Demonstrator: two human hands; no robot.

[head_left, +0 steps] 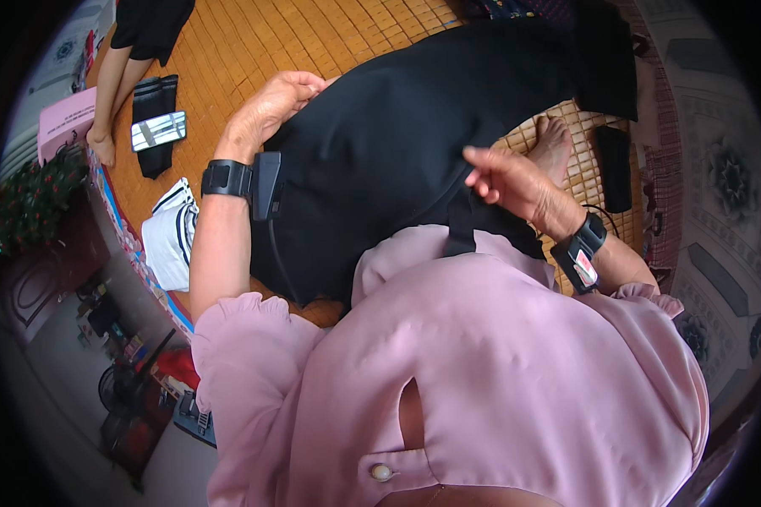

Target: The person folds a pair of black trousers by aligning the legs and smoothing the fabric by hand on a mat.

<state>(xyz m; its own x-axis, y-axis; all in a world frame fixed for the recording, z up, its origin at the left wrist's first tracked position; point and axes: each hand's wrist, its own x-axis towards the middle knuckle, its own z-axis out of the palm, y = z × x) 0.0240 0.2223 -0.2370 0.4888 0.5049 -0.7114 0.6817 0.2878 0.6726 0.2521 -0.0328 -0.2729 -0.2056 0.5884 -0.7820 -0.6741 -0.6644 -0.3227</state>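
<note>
A large black cloth garment [380,127] is spread across my lap and over the mat ahead. My left hand [275,106] is at its left edge, thumb and fingers pinched together on the border of the cloth; the fingertips are partly hidden. Over the right part of the garment is my right hand [516,186], its thumb stretched out and its other fingers curled in. A fold of the black cloth runs to these curled fingers. A black strap [461,224] lies against my pink blouse, just below the right hand.
A woven bamboo mat [254,38] covers the surface. To the left lie a folded white garment with dark stripes [167,245], black socks [154,97] with a phone [158,132] on them, and a pink box [66,122]. Another person's legs [114,93] are at upper left. A black rolled cloth [612,169] lies right.
</note>
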